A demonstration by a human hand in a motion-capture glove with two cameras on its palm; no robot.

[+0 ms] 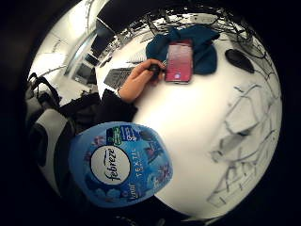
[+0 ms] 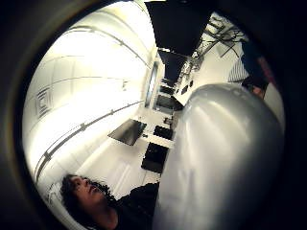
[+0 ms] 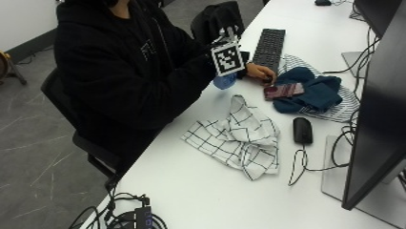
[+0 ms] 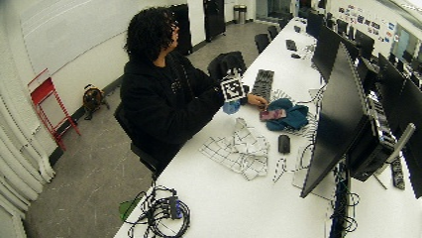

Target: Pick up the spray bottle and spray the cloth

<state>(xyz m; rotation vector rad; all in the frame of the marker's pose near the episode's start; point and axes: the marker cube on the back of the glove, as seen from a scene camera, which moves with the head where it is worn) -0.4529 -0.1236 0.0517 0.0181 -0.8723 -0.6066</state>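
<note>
Grip (image 3: 229, 71) seemingly wrapped round spray bottle (image 3: 223, 82), raised over table edge; checked cloth (image 3: 238, 136) beside.

We see a blue Febreze spray bottle (image 1: 120, 165) with a white round label, and a white cloth (image 3: 238, 137) with a black grid. Beside that cloth lie a black mouse (image 3: 302, 130), a teal cloth (image 3: 309, 93) and a maroon phone (image 3: 284, 90).

Outside views look down along the white table (image 3: 209, 191) from its near end, the wide one farther back; both palm views sit close against the spray bottle (image 1: 120, 164).
</note>
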